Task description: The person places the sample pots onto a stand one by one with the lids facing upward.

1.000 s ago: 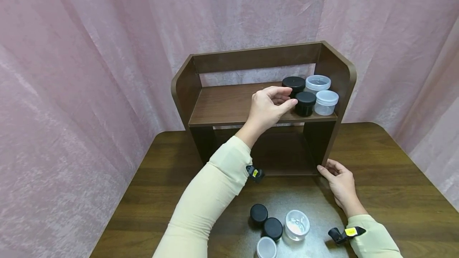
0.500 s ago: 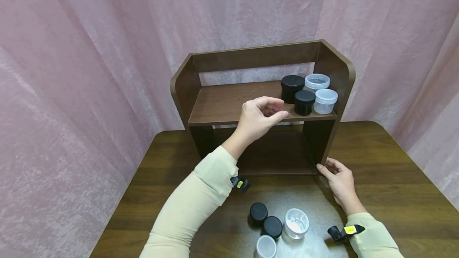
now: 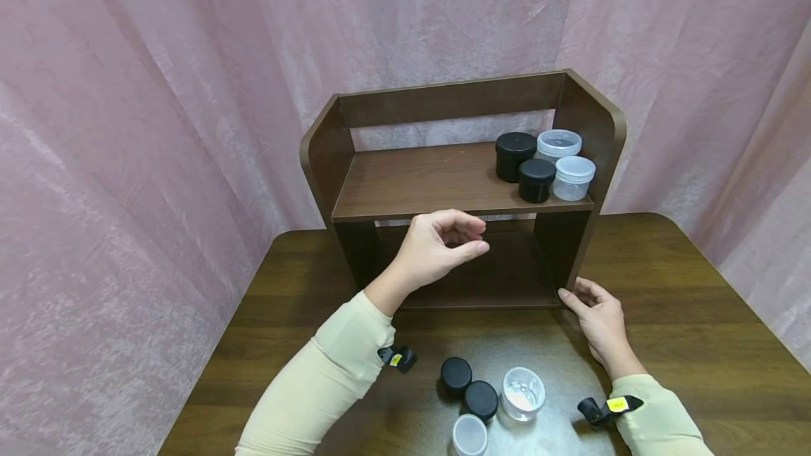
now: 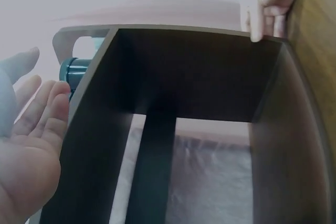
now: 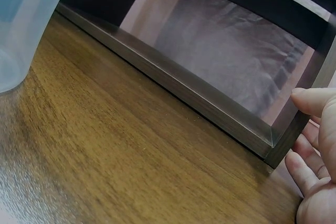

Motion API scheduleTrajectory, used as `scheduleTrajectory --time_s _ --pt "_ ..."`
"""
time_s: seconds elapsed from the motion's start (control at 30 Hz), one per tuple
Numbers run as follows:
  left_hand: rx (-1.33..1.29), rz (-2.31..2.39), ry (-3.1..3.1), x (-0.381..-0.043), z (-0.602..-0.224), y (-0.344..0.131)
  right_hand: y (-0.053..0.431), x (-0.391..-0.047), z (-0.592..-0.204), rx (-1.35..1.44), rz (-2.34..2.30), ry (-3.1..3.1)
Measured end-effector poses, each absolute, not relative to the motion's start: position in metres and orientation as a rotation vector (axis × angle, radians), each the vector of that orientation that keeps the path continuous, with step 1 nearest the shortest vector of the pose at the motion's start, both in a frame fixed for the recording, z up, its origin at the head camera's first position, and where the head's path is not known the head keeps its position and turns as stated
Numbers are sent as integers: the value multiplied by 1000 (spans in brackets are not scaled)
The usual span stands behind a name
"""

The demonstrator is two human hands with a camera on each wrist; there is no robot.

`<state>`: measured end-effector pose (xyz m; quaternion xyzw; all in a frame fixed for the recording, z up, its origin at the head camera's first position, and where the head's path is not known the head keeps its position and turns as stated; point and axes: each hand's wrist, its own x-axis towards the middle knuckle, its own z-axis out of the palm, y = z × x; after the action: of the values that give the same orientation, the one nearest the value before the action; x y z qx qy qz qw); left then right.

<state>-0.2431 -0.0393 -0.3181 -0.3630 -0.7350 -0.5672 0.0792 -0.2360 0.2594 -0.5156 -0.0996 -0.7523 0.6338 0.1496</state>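
Note:
In front of the brown wooden shelf (image 3: 405, 181), my left hand (image 3: 431, 248) is in the air with fingers bent and thumb apart, holding nothing. Low on the right side panel, my right hand (image 3: 598, 319) grips the shelf, thumb (image 5: 307, 98) on the front edge and fingers on the outer side. On the upper board stand a larger black-lidded jar (image 3: 514, 160), a smaller black jar (image 3: 536, 183), a clear jar (image 3: 559, 143) behind and a smaller clear jar with a whitish lid (image 3: 573, 180).
On the tabletop (image 3: 285, 343) before the shelf stand two black-lidded jars (image 3: 456, 375), a clear jar (image 3: 522, 394) and a small translucent jar (image 3: 469, 435). A pink curtain (image 3: 190, 90) hangs behind. The shelf's lower compartment (image 3: 481, 266) faces forward.
My left hand has drawn away from the black jars on the upper board, moving down and left. My right hand keeps its grip on the shelf. The jars stay put.

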Motion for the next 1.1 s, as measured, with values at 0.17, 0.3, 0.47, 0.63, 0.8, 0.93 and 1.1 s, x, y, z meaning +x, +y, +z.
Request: scheduleTrajectory --time_s 0.17,0.3,0.47,0.63,0.8,0.93,1.1 --pt "-1108 -1699 -2287 -229 -340 -55 258 -237 -516 -279 1818 -2177" --pt "-1122 -1696 -2350 -220 -366 -70 256 -237 -517 -274 1830 -2171" --pt "-1147 -1673 -2427 -212 -400 -87 255 -237 -517 -276 1837 -2159" --pt "-1145 -1604 -2534 -203 -432 -102 255 -237 -517 -267 1831 -2163" --pt "-1151 -1577 -2626 -196 -458 -111 257 -236 -517 -274 1831 -2164" --pt "-1202 -1561 -2636 -192 -474 -113 258 -236 -517 -270 1834 -2149" --pt "-1240 -1543 -2648 -189 -482 -110 258 -235 -515 -265 1841 -2131"
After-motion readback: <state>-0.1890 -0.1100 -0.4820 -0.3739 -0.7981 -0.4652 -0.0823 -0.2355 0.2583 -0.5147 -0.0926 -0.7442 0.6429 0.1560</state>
